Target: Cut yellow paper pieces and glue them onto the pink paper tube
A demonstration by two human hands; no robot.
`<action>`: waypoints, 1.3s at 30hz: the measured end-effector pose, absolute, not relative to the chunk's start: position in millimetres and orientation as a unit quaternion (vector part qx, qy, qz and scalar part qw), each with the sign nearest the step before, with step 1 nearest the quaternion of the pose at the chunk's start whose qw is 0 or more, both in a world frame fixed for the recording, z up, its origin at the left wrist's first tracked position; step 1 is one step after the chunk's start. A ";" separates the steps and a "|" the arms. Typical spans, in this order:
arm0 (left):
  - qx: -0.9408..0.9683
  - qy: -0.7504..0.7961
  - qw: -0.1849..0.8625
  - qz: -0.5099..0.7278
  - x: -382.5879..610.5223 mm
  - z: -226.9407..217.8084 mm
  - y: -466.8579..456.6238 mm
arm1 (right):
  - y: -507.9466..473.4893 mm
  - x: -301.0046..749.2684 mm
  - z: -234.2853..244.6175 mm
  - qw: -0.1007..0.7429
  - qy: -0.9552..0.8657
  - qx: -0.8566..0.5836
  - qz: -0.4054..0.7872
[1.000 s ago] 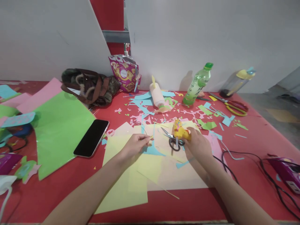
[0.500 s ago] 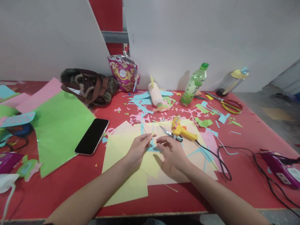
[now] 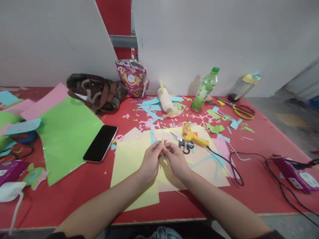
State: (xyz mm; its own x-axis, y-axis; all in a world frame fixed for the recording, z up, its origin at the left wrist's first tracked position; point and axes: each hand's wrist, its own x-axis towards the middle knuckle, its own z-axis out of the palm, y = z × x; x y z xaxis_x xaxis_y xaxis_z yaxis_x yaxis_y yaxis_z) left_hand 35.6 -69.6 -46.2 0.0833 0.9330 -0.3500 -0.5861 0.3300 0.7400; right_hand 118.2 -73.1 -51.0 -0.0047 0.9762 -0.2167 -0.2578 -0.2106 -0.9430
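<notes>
Over the pale yellow sheets (image 3: 132,166), my left hand (image 3: 151,160) and my right hand (image 3: 174,160) meet at their fingertips. Pinched between them is a small yellow paper strip (image 3: 162,140), partly covered by the fingers; a thin end hangs below. Both hands are closed. Just beyond my right hand lie small scissors (image 3: 183,142) with black handles. Next to these rests a yellow hot glue gun (image 3: 195,137), its cord running off to the right. Light blue paper strips (image 3: 152,132) lie behind my fingers.
A phone (image 3: 101,143) lies on green sheet (image 3: 67,139) at left. Behind are a paper-wrapped cylinder (image 3: 164,99), a snack bag (image 3: 132,78), a green bottle (image 3: 206,89) and larger scissors (image 3: 240,110) among paper scraps. A purple power strip (image 3: 296,174) sits at right.
My right hand has moved left and its fingers have closed against my left fingertips. The yellow strip is now held between both hands.
</notes>
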 end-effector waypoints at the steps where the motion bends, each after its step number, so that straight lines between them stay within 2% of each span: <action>1: 0.220 0.414 0.701 0.538 36.1 -44.8 -70.0 | -73.2 119.6 -49.4 0.506 -0.376 -0.494 0.599; 6: 0.285 0.440 0.682 0.510 31.4 -43.6 -67.0 | -72.9 131.5 -39.9 0.466 -0.407 -0.528 0.582; 12: 0.377 0.475 0.675 0.420 19.3 -47.7 -56.0 | -73.1 153.5 -38.6 0.374 -0.486 -0.570 0.547; 16: 0.448 0.462 0.670 0.369 13.7 -45.4 -47.3 | -73.6 164.5 -32.2 0.309 -0.584 -0.583 0.473; 21: 0.603 0.417 0.600 0.320 3.6 -38.3 -36.3 | -71.6 171.7 -19.7 0.228 -0.684 -0.585 0.371; 28: 0.773 0.361 0.474 0.220 -2.6 -23.5 -25.4 | -66.4 176.8 -14.8 0.162 -0.774 -0.536 0.295; 34: 0.875 0.269 0.368 0.163 -3.6 -26.3 -15.5 | -60.5 176.4 -18.6 0.075 -0.827 -0.507 0.231; 39: 0.905 0.269 0.311 0.110 -3.7 -28.3 -9.7 | -53.3 171.7 -15.5 0.012 -0.835 -0.516 0.188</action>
State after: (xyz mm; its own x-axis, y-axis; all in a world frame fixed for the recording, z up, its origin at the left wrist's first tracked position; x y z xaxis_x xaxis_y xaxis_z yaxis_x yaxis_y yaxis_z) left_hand -3.7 -9.7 -28.3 0.8313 0.5550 0.0318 0.4184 -0.6623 0.6215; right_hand 171.7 -53.3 -15.5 -0.4665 0.8670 -0.1751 0.8582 0.3958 -0.3268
